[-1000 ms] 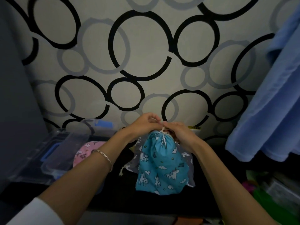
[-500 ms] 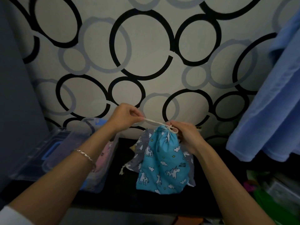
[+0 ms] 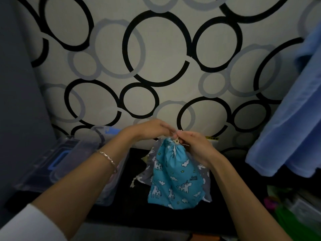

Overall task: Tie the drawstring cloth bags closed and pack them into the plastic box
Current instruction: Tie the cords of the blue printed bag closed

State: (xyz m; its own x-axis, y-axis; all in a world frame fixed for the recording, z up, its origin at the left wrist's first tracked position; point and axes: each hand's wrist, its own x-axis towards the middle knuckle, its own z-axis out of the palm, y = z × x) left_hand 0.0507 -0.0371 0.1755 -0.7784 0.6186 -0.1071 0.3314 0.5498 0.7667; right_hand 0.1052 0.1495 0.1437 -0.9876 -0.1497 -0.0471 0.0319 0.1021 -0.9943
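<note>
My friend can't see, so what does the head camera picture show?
A person's left hand and right hand pinch the white drawstring atop a blue unicorn bag on a dark surface. A grey bag lies under it; a clear plastic box sits to its left.

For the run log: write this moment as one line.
phase: tying | left hand: pinches drawstring | right hand: pinches drawstring | blue unicorn bag: neck gathered, on grey bag | plastic box: left of bags

Place: home, prob. bedroom corner
Wall: wallpaper point(image 3: 165, 49) w/ black & grey rings
Right: blue cloth point(image 3: 291, 127) hanging
Left: clear plastic box point(image 3: 81, 146)
Low right: misc. clutter point(image 3: 295, 206)
</note>
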